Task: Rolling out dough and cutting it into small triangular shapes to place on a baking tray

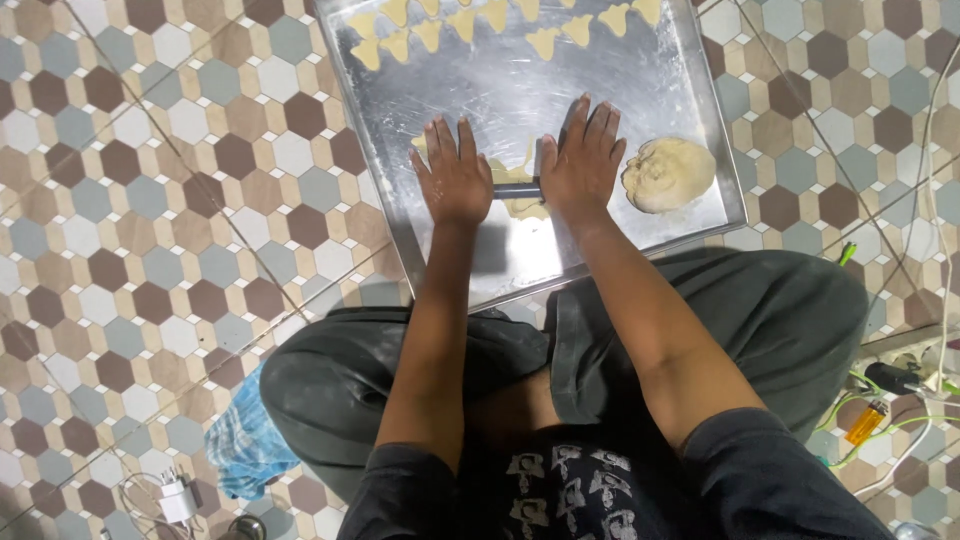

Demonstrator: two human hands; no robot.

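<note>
A floor of hexagonal tiles in brown, grey, beige and white is seen from above, and on it a large rectangular tray of shiny metal is laid before the crossed legs of a seated person. Rows of small yellow dough pieces are spread along the far end of the tray, and a round lump of pale dough is set near its right edge. A thin sheet of flattened yellow dough is partly covered by both hands. A short metal rolling pin is pressed onto it: the left hand and the right hand are laid flat on its ends, each grip open with fingers stretched forward. A crumpled blue cloth and a small white charger plug are left on the floor at lower left.
</note>
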